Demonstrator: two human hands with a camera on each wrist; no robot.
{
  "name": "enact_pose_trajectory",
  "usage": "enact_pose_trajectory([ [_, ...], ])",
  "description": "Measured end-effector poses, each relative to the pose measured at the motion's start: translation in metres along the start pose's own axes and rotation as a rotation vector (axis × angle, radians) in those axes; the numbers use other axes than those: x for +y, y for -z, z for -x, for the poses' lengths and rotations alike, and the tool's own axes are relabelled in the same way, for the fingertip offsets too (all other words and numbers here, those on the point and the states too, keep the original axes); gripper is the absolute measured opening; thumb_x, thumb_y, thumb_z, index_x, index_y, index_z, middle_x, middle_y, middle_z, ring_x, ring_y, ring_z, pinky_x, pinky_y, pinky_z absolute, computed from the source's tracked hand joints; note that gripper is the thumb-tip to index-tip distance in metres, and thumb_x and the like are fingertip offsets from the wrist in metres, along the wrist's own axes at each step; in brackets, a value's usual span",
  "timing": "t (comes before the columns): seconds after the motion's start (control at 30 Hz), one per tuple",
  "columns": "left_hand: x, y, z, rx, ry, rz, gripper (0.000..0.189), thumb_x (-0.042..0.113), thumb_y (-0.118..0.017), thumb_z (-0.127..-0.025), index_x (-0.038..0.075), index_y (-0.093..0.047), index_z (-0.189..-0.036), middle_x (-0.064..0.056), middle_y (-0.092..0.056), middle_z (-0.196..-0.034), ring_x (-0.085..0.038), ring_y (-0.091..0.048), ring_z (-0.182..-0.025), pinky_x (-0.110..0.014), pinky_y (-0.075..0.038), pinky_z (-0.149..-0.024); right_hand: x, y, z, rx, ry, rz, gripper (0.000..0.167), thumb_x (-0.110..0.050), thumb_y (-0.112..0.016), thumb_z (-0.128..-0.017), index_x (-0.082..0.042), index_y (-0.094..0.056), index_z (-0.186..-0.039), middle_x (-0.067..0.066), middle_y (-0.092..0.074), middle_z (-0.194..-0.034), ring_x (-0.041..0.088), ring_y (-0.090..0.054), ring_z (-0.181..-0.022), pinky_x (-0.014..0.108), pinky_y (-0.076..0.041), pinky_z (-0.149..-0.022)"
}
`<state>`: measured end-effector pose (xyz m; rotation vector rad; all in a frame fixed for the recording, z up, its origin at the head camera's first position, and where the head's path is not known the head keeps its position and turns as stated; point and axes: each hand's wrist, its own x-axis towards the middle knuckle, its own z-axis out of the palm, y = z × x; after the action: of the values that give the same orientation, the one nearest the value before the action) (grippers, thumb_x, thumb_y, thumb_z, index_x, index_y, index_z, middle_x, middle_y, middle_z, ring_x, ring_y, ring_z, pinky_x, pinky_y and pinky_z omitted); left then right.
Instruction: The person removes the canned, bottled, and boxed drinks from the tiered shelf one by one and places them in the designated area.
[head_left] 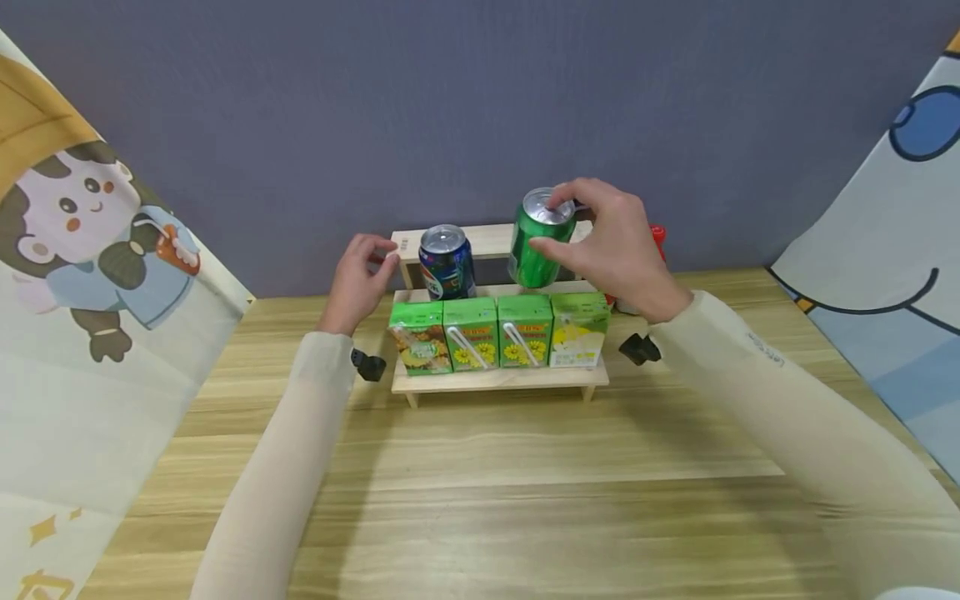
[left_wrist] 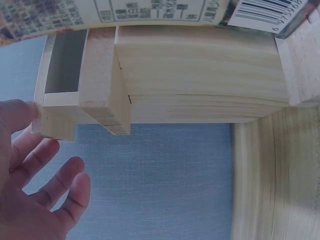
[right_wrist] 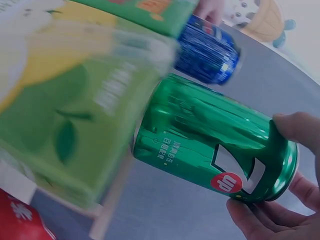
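Note:
My right hand [head_left: 611,242] grips a green 7up can [head_left: 536,250] around its top, thumb in front and fingers over the rim. In the right wrist view the can [right_wrist: 215,145] lies slantwise across the picture, its base beside a juice box [right_wrist: 65,110]. At the left end of the two-step wooden rack [head_left: 495,242], my left hand [head_left: 360,279] pinches the upper step's corner. The left wrist view shows the thumb on that rack end [left_wrist: 52,117], the index finger partly behind it and the other fingers loosely bent. A blue Pepsi can [head_left: 447,265] stands between the hands.
Several green drink cartons [head_left: 472,333] with straws line the rack's lower step, in front of the cans. A red object [head_left: 658,237] shows partly behind my right hand. Behind the rack rises a blue-grey wall [head_left: 480,108]; printed panels [head_left: 97,242] flank the wooden tabletop [head_left: 480,517].

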<state>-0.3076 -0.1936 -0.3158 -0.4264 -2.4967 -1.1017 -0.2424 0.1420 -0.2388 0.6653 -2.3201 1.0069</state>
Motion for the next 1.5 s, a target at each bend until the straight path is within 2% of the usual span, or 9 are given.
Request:
enact_pose_trajectory([
  [0.13,0.0,0.0,0.001,-0.008,0.003,-0.002,0.025,0.021,-0.056,-0.097,0.003,-0.06,-0.113,-0.008,-0.05,-0.116,-0.022,-0.054,-0.098,-0.036,-0.047,-0.082,-0.005,0.014,-0.001,0.043,-0.001,-0.019,0.039,-0.026,-0.081,-0.074,-0.009,-0.063,-0.104,-0.002,-0.06,-0.109,0.011,-0.061,-0.085,0.026,-0.05,-0.076],
  [0.3,0.0,0.0,0.001,-0.009,0.001,0.001,0.025,0.021,-0.056,-0.097,0.003,-0.06,-0.113,-0.008,-0.05,-0.117,-0.022,-0.054,-0.097,-0.036,-0.047,-0.082,-0.007,0.028,0.0,0.088,0.019,-0.01,0.039,-0.024,-0.083,-0.073,-0.007,-0.065,-0.103,-0.003,-0.06,-0.108,0.01,-0.06,-0.089,0.021,-0.049,-0.077],
  [0.43,-0.001,0.0,0.001,-0.009,0.004,0.006,0.025,0.022,-0.056,-0.097,0.003,-0.06,-0.113,-0.008,-0.05,-0.117,-0.022,-0.053,-0.097,-0.036,-0.047,-0.082,-0.006,0.04,0.005,0.114,0.019,0.006,0.039,-0.022,-0.083,-0.072,-0.006,-0.065,-0.103,-0.004,-0.06,-0.107,0.009,-0.058,-0.092,0.022,-0.049,-0.08],
  [0.7,-0.002,0.0,0.001,-0.004,-0.01,0.005,0.026,0.023,-0.056,-0.097,0.003,-0.061,-0.112,-0.008,-0.05,-0.117,-0.022,-0.054,-0.097,-0.036,-0.047,-0.081,0.014,0.071,0.021,0.188,-0.073,0.083,0.039,-0.023,-0.083,-0.072,-0.008,-0.066,-0.104,-0.003,-0.06,-0.105,0.008,-0.057,-0.088,0.017,-0.044,-0.079],
  [0.87,-0.003,0.0,0.001,-0.006,-0.01,0.006,0.026,0.023,-0.055,-0.097,0.003,-0.06,-0.113,-0.008,-0.05,-0.117,-0.022,-0.053,-0.097,-0.037,-0.047,-0.081,0.034,0.081,0.038,0.149,-0.162,0.115,0.041,-0.027,-0.083,-0.072,-0.01,-0.066,-0.104,-0.001,-0.06,-0.109,0.009,-0.056,-0.088,0.015,-0.041,-0.074],
  [1.03,-0.003,0.0,0.001,-0.007,-0.007,0.002,0.027,0.024,-0.055,-0.097,0.003,-0.06,-0.113,-0.008,-0.05,-0.117,-0.023,-0.053,-0.097,-0.037,-0.047,-0.081,0.055,0.077,0.053,0.044,-0.181,0.168,0.041,-0.034,-0.081,-0.074,-0.012,-0.064,-0.104,0.001,-0.058,-0.114,0.02,-0.059,-0.091,0.018,-0.039,-0.073],
  [1.17,-0.003,0.001,0.002,-0.011,0.001,-0.01,0.027,0.024,-0.055,-0.097,0.003,-0.06,-0.113,-0.008,-0.05,-0.117,-0.023,-0.053,-0.098,-0.037,-0.047,-0.081,0.071,0.067,0.064,-0.021,-0.19,0.171,0.04,-0.034,-0.08,-0.076,-0.012,-0.063,-0.104,0.003,-0.057,-0.115,0.026,-0.06,-0.093,0.024,-0.043,-0.076],
  [1.37,-0.003,0.0,0.002,-0.01,0.004,-0.018,0.027,0.025,-0.055,-0.097,0.004,-0.06,-0.114,-0.008,-0.05,-0.118,-0.022,-0.053,-0.098,-0.037,-0.047,-0.081,0.093,0.046,0.076,-0.083,-0.213,0.156,0.037,-0.026,-0.082,-0.075,-0.009,-0.064,-0.102,0.007,-0.058,-0.115,0.03,-0.059,-0.098,0.045,-0.048,-0.079],
  [1.5,-0.002,0.0,0.001,-0.011,0.002,-0.017,0.027,0.024,-0.055,-0.097,0.004,-0.06,-0.114,-0.007,-0.049,-0.117,-0.022,-0.053,-0.098,-0.036,-0.047,-0.081,0.108,0.029,0.083,-0.095,-0.236,0.154,0.036,-0.019,-0.084,-0.072,-0.007,-0.065,-0.1,0.01,-0.059,-0.114,0.032,-0.063,-0.094,0.045,-0.051,-0.076],
])
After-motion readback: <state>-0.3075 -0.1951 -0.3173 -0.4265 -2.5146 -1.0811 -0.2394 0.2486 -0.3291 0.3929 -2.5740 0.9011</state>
